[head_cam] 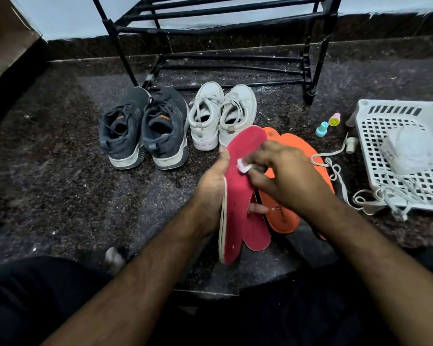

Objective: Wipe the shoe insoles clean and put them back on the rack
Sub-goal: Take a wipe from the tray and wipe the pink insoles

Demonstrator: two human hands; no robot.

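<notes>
My left hand (211, 188) grips a red insole (240, 186) by its left edge and holds it tilted on its side above the floor. A second red insole (256, 231) lies just behind it, lower right. My right hand (283, 176) pinches a small white wipe (244, 167) and presses it against the upper part of the held insole. Two orange insoles (283, 218) lie on the floor beneath my right hand, partly hidden by it. The black metal shoe rack (220, 28) stands at the back against the wall.
A pair of dark grey sneakers (145, 128) and a pair of white sneakers (221, 116) stand on the speckled stone floor before the rack. On the right are a white plastic basket (400, 136) with tangled laces (335, 171), and two small bottles (328, 124).
</notes>
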